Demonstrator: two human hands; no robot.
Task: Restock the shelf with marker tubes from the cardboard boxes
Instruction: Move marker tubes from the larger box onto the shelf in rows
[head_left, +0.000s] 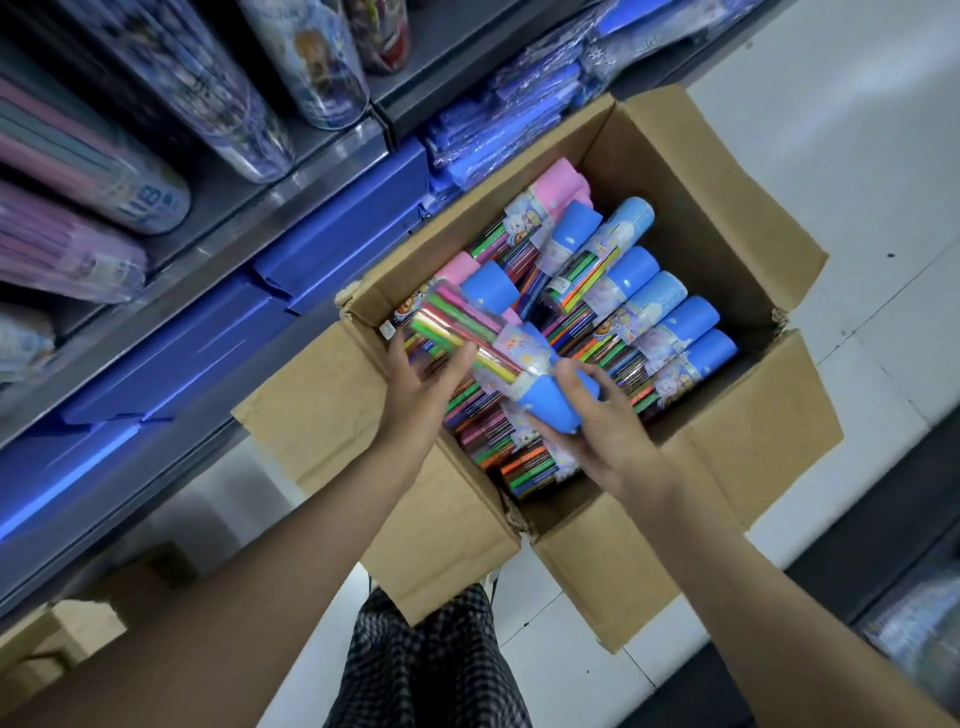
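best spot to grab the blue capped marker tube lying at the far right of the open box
Take the clear marker tube with the blue cap round its blue cap end, coming from above and the right. It lies on its side at the edge of the row, cap raised toward the bare cardboard box wall, so that end is free while its clear end is tucked under other tubes.

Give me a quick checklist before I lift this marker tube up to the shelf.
1. Left hand grips the clear end of the marker tube: ok.
2. Right hand grips its blue cap: ok.
3. Tube clear of the cardboard box walls: ok.
4. Cap firmly seated: cannot tell.
5. Free slot on the shelf: cannot tell.
6. More tubes left in the box: ok.
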